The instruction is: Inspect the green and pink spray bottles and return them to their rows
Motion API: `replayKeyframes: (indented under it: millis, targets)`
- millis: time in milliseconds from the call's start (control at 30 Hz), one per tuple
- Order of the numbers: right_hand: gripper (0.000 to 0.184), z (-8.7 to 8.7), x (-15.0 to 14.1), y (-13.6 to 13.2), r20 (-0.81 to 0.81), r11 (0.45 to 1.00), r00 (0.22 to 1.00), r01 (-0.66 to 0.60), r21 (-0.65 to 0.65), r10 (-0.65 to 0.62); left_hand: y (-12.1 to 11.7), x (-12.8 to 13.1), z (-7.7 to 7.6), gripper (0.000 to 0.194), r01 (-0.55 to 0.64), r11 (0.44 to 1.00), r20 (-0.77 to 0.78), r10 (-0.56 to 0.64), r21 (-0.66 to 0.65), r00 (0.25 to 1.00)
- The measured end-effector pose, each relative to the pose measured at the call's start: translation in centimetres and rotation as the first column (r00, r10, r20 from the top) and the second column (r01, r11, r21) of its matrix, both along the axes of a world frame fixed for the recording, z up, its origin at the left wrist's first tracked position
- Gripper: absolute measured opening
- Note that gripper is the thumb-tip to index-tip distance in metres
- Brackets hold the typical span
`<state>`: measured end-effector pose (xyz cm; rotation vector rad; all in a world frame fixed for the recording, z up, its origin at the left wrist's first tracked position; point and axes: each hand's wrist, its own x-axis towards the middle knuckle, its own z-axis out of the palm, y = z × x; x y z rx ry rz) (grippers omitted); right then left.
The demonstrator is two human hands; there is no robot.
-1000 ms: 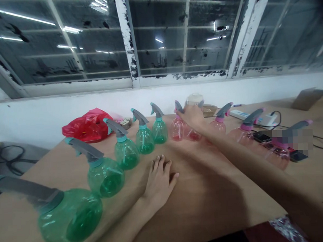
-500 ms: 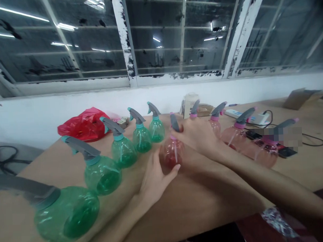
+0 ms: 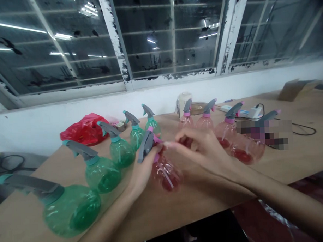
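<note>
A pink spray bottle [image 3: 168,175] with a grey head and red liquid inside leans over the table in front of me. My left hand [image 3: 144,165] is closed around its neck, just below the head. Its pink trigger [image 3: 157,139] points toward my right hand [image 3: 202,146], whose fingers are bent but apart. One fingertip of that hand reaches the trigger; whether it presses there I cannot tell. A row of green spray bottles [image 3: 102,176] with grey heads stands on the left. Several more pink spray bottles [image 3: 224,133] stand in a row on the right, partly behind my right hand.
A red plastic bag [image 3: 84,129] lies at the back left near the wall. Behind the right row are a pale container [image 3: 184,100], a white power strip [image 3: 246,112] with a cable and a cardboard box [image 3: 298,89]. The wooden table's front edge runs below my forearms.
The pink bottle has come nearer and tilted, its head turned around. My left hand went from open beside it to gripping its neck. My right hand has let go of its head.
</note>
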<state>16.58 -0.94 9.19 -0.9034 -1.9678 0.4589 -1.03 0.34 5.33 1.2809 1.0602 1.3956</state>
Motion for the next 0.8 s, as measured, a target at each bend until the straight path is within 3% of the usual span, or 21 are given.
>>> replayKeyframes:
  millis: [67, 133, 200, 267, 367, 567, 667, 733, 800]
  targets:
    - [0.028, -2.0, 1.3, 1.0, -0.057, 0.997, 0.998, 0.018, -0.081, -0.022, 0.1, 0.4, 0.5, 0.033, 0.026, 0.991, 0.149, -0.007, -0.131, 0.989]
    - [0.039, -4.3, 2.1, 1.6, 0.002, 0.977, 0.999, -0.031, -0.210, 0.032, 0.4, 0.9, 0.6, 0.032, 0.096, 0.962, 0.257, -0.028, -0.254, 0.966]
    - [0.057, -6.2, 2.3, 1.6, 0.034, 0.935, 0.991, -0.110, -0.338, 0.129, 0.8, 1.1, 0.3, 0.030, 0.177, 0.927, 0.330, -0.062, -0.331, 0.942]
    - [0.061, -7.4, 2.0, 1.3, -0.009, 0.869, 0.968, -0.231, -0.439, 0.252, 1.3, 1.2, -0.3, 0.029, 0.196, 0.913, 0.359, -0.060, -0.357, 0.932]
    - [0.054, -8.1, 0.9, 0.9, -0.105, 0.794, 0.938, -0.337, -0.506, 0.331, 1.9, 0.9, -1.2, 0.030, 0.155, 0.910, 0.337, -0.018, -0.384, 0.941]
    - [0.049, -8.5, -1.2, 1.5, -0.180, 0.762, 0.925, -0.378, -0.525, 0.335, 2.7, -0.3, -1.9, 0.028, 0.256, 0.892, 0.430, -0.079, -0.373, 0.900]
    - [0.042, -8.4, -1.0, 2.2, -0.098, 0.780, 0.918, -0.380, -0.497, 0.384, 2.9, -0.5, -2.4, 0.026, 0.264, 0.872, 0.433, -0.067, -0.411, 0.899]
    - [0.035, -8.3, -0.1, 3.2, 0.024, 0.860, 0.935, -0.314, -0.402, 0.353, 2.9, -0.5, -3.0, 0.024, 0.262, 0.862, 0.441, -0.051, -0.434, 0.896]
    - [0.033, -8.5, 1.1, 4.8, 0.140, 0.947, 0.969, -0.161, -0.279, 0.206, 3.0, -0.4, -3.7, 0.022, 0.295, 0.837, 0.474, -0.049, -0.461, 0.879]
